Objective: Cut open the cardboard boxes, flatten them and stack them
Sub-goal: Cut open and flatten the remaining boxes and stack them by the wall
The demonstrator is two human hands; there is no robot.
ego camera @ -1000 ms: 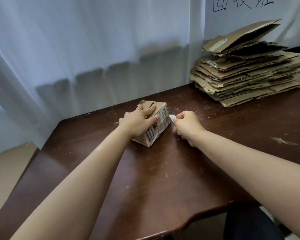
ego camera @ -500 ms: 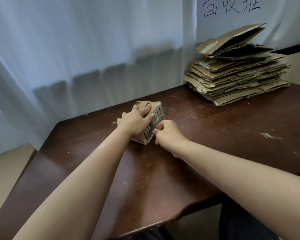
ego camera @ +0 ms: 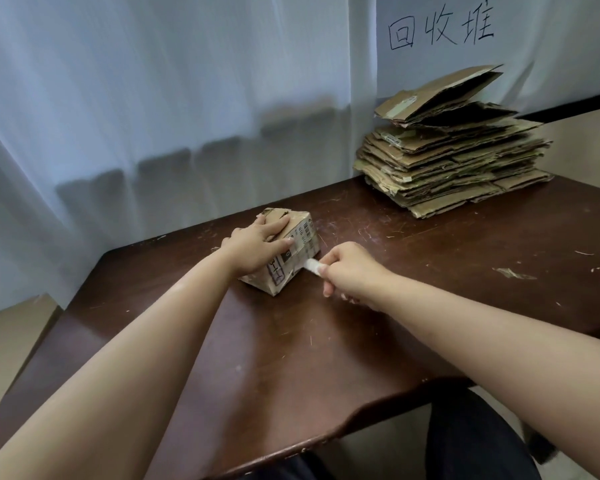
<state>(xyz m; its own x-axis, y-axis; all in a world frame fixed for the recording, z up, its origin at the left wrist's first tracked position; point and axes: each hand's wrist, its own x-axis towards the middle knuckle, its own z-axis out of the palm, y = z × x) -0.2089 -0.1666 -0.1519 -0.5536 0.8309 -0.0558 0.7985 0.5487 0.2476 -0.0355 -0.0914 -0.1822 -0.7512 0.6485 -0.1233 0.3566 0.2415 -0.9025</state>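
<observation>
Evidently the cutting step: the left hand (ego camera: 257,245) presses flat on the small box (ego camera: 288,252) mid-tabletop (ego camera: 430,271) while the right hand (ego camera: 350,271) grips a pale cutter (ego camera: 311,264) at its 4 o'clock side — next, slit further, then flatten — the stack (ego camera: 451,164) waits at 1 o'clock.

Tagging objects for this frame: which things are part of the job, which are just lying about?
Job: box, left hand pressing it, cutter in right hand, flattened stack.
Lying about: cardboard scrap, paper sign, curtain, table.
</observation>
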